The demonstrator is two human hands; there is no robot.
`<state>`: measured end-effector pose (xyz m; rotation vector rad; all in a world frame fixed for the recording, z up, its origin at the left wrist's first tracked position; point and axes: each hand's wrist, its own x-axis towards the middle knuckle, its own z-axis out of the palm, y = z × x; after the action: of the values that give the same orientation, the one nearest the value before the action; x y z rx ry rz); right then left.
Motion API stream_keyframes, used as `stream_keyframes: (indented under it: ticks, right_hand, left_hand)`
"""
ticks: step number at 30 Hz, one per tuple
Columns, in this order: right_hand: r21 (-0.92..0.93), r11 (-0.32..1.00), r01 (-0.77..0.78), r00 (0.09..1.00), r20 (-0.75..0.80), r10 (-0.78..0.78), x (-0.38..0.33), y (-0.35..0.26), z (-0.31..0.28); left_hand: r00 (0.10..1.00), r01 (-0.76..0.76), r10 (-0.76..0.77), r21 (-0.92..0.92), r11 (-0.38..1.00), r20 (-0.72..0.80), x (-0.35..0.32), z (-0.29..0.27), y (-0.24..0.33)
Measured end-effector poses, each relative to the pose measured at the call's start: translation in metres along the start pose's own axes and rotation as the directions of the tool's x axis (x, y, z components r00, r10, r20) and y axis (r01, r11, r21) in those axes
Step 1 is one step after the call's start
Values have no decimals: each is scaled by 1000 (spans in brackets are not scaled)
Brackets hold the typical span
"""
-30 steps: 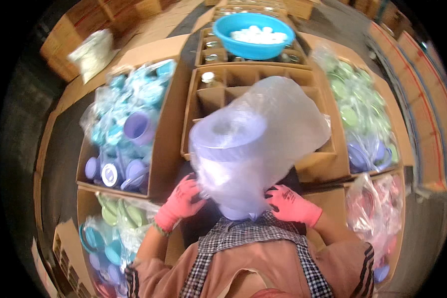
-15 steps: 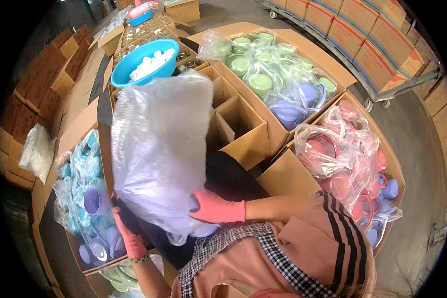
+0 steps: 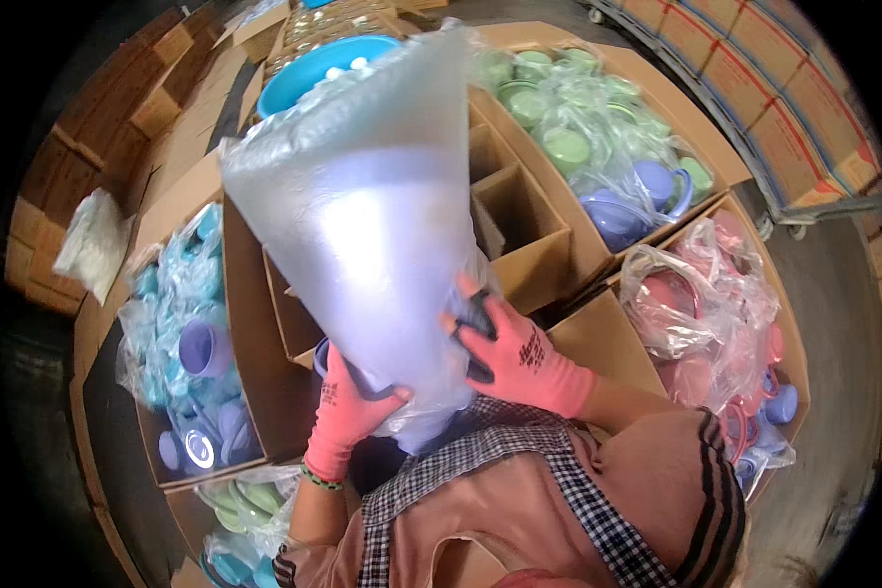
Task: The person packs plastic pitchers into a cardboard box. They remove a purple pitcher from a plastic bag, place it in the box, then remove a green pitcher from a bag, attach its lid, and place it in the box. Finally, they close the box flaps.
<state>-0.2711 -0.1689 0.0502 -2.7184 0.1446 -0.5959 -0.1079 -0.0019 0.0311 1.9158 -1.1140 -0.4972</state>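
Both gloved hands, left hand (image 3: pixel 348 416) and right hand (image 3: pixel 519 358), close their grip on a clear bag (image 3: pixel 372 225), seemingly holding something pale, above a divided box (image 3: pixel 519 225).

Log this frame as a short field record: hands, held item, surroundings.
left hand: pink-gloved left hand grips the lower part of the clear plastic bag
right hand: pink-gloved right hand grips the bag from its right side
bag: large, translucent, held up between both hands; contents not discernible
below bag: divided cardboard box
person's left: box of blue and purple plastic cups
person's right: bagged pink plasticware
far: bagged green lids, blue basin
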Motion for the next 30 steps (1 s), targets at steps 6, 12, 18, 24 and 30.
stream_keyframes:
  ticks: [6, 12, 18, 24, 30]
  right_hand:
    - [-570, 760, 312, 947, 254, -197, 4, -5, 25]
    - [-273, 934, 232, 951, 264, -159, 25, 32, 29]
    - [96, 978, -186, 983, 29, 184, 13, 37, 10]
    - [220, 914, -340, 921, -120, 372, -1, 28, -43]
    - [774, 465, -430, 724, -13, 690, -43, 40, -47]
  left_hand:
    - [993, -97, 112, 282, 954, -36, -2, -7, -18]
    - [970, -229, 230, 29, 973, -76, -9, -47, -17]
    - [902, -373, 423, 338, 864, -86, 37, -77, -53]
    - [957, -94, 231, -571, 816, 173, 97, -100, -27]
    - [926, 176, 209, -848, 500, 315, 114, -37, -35]
